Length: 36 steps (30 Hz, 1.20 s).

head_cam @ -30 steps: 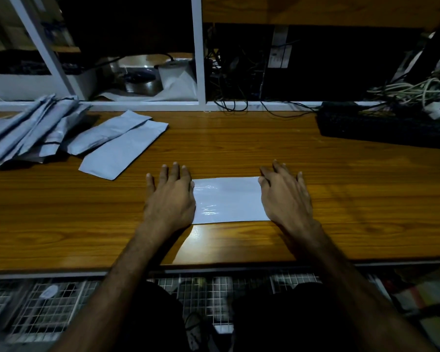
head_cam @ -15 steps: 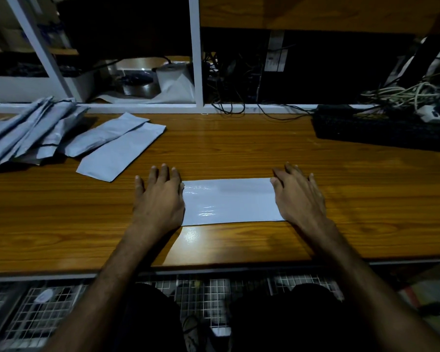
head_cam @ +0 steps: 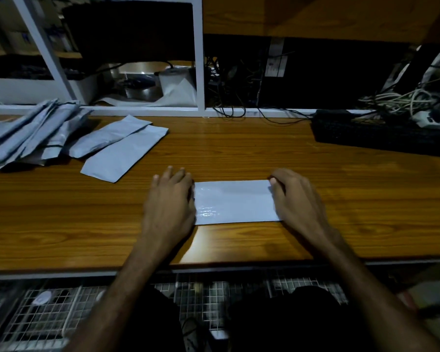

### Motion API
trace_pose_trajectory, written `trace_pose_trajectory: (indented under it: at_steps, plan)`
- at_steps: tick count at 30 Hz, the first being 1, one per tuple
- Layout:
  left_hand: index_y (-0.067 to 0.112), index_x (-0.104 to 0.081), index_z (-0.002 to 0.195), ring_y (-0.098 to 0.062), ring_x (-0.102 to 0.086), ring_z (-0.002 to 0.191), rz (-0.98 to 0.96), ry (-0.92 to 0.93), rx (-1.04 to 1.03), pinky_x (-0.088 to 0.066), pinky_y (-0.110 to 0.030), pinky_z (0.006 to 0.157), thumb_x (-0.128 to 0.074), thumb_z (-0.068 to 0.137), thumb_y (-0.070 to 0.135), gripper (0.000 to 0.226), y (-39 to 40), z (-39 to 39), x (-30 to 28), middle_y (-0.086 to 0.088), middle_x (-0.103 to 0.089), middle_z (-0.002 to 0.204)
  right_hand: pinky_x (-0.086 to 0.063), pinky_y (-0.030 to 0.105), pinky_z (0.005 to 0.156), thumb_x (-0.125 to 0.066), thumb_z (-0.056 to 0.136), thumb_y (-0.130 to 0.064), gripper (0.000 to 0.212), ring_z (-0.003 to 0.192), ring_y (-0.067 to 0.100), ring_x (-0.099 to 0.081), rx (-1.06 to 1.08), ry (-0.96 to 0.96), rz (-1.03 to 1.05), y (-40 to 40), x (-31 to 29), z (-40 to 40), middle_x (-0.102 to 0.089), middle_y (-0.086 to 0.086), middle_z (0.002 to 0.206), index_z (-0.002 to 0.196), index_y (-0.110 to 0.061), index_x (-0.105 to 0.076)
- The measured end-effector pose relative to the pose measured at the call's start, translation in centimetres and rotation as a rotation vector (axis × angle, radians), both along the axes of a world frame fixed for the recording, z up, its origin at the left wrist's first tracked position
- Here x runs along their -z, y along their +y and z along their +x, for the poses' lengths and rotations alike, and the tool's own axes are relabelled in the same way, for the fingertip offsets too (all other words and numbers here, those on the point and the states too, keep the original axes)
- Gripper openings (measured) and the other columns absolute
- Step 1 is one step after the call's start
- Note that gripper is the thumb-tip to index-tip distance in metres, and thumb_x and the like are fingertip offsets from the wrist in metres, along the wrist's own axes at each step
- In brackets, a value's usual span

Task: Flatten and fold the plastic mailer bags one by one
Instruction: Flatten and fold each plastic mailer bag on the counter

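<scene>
The wooden table [head_cam: 239, 153] carries everything: its near edge runs just below the wrists, its far edge meets a white frame. At the far left corner lies a heap of grey mailer bags [head_cam: 23, 135], and just right of the heap two flattened bags [head_cam: 122, 151] lie side by side, slanting from the far edge toward the middle.

The mailer being worked [head_cam: 234, 201] sits near the middle of the near edge, a pale glossy rectangle with its long axis running left to right, parallel to that edge. This is what the coming fold turns on: each short end lies under one hand, so either hand can carry its end across to the other.

The left hand [head_cam: 169, 207] lies flat over the left end, fingers straight and spread, pressing down. The right hand [head_cam: 299, 199] covers the right end, and its fingers curl at the far right corner, seeming to pinch that edge (the contact is dim, so I judge rather than see it). The right looks readier to lift, the left to anchor
</scene>
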State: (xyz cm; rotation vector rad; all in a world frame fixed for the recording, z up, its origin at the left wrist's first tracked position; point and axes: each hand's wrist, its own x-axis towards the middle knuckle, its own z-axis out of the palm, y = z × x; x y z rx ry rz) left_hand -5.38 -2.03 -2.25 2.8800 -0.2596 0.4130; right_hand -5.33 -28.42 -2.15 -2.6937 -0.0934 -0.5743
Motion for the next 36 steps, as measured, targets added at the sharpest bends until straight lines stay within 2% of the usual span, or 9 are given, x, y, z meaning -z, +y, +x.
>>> trace_pose_trajectory:
  at_steps: [2,4,6,8,13,18,25,31,36]
  plan:
    - [0.016,-0.058,0.143,-0.026,-0.031,0.154,-0.062,-0.002,0.102,-0.017,-0.046,0.126,-0.039,0.109,0.028,0.040,-2.0,-1.1,0.2,-0.005,-0.047,0.158,-0.045,0.040,0.106,-0.045,0.108,-0.026,0.027,0.123,0.026,-0.059,-0.090,0.049,-0.045,2.1,0.2,-0.8,-0.065,0.002,0.132,0.126,-0.017,-0.064]
    - [0.014,-0.059,0.139,-0.024,-0.034,0.152,-0.114,0.020,0.170,-0.021,-0.044,0.126,-0.036,0.109,0.026,0.040,-3.9,-1.9,0.6,-0.006,-0.052,0.155,-0.027,0.038,0.122,-0.037,0.110,-0.030,0.039,0.142,0.022,-0.045,-0.160,0.124,-0.098,4.1,0.8,-1.3,-0.053,0.002,0.151,0.142,-0.016,-0.054]
    - [0.013,-0.056,0.140,-0.025,-0.036,0.148,-0.097,0.059,0.197,-0.024,-0.044,0.124,-0.025,0.107,0.028,0.048,-5.3,-2.1,1.1,-0.006,-0.053,0.152,-0.012,0.034,0.127,-0.031,0.111,-0.029,0.047,0.154,0.016,-0.026,-0.202,0.187,-0.153,5.7,1.7,-1.8,-0.035,0.001,0.165,0.155,-0.016,-0.041]
    - [0.015,-0.048,0.149,-0.024,-0.033,0.149,-0.042,0.090,0.192,-0.020,-0.044,0.126,-0.004,0.097,0.036,0.071,-5.8,-2.1,1.4,-0.004,-0.046,0.158,-0.005,0.034,0.128,-0.029,0.110,-0.027,0.051,0.157,0.014,-0.017,-0.212,0.209,-0.174,6.2,2.6,-2.2,-0.027,0.000,0.169,0.161,-0.018,-0.033]
    - [0.020,-0.025,0.164,-0.023,-0.014,0.159,0.045,0.160,0.146,-0.009,-0.044,0.128,0.011,0.086,0.046,0.089,-5.9,-2.1,1.9,-0.003,-0.021,0.172,-0.003,0.035,0.129,-0.001,0.096,-0.045,0.077,0.157,0.014,-0.018,-0.201,0.178,-0.150,6.2,2.8,-2.9,-0.029,-0.002,0.168,0.160,-0.020,-0.035]
    - [0.023,-0.014,0.166,-0.021,-0.003,0.161,0.062,0.218,0.078,-0.005,-0.048,0.129,0.015,0.082,0.050,0.092,-6.0,-2.3,1.6,-0.001,-0.007,0.174,-0.013,0.043,0.129,-0.006,0.097,-0.044,0.074,0.156,0.018,-0.025,-0.122,0.187,-0.213,6.4,2.6,-2.9,-0.032,0.001,0.167,0.158,-0.020,-0.040]
    - [0.018,-0.008,0.166,-0.021,0.003,0.161,0.047,0.265,-0.059,0.001,-0.049,0.127,-0.003,0.100,0.053,0.075,-6.2,-2.3,1.7,-0.004,-0.002,0.175,-0.006,0.043,0.128,0.008,0.091,-0.047,0.084,0.158,0.020,-0.015,-0.068,0.250,-0.236,6.4,2.2,-2.8,-0.020,0.001,0.171,0.163,-0.021,-0.028]
    - [0.014,-0.007,0.166,-0.024,0.001,0.161,0.086,0.257,-0.067,-0.004,-0.053,0.128,-0.008,0.108,0.049,0.068,-5.5,-2.2,1.7,-0.007,-0.001,0.174,-0.006,0.043,0.128,-0.007,0.100,-0.043,0.070,0.159,0.019,-0.012,-0.016,0.276,-0.229,5.8,1.9,-3.1,-0.017,0.001,0.172,0.164,-0.020,-0.024]
    - [0.015,-0.008,0.166,-0.025,0.000,0.161,0.112,0.242,-0.063,-0.001,-0.057,0.126,-0.006,0.108,0.048,0.067,-4.5,-2.3,1.8,-0.007,-0.004,0.174,-0.004,0.045,0.129,-0.004,0.100,-0.046,0.072,0.160,0.019,-0.007,0.003,0.307,-0.217,4.7,2.1,-2.9,-0.011,0.000,0.173,0.165,-0.020,-0.019]
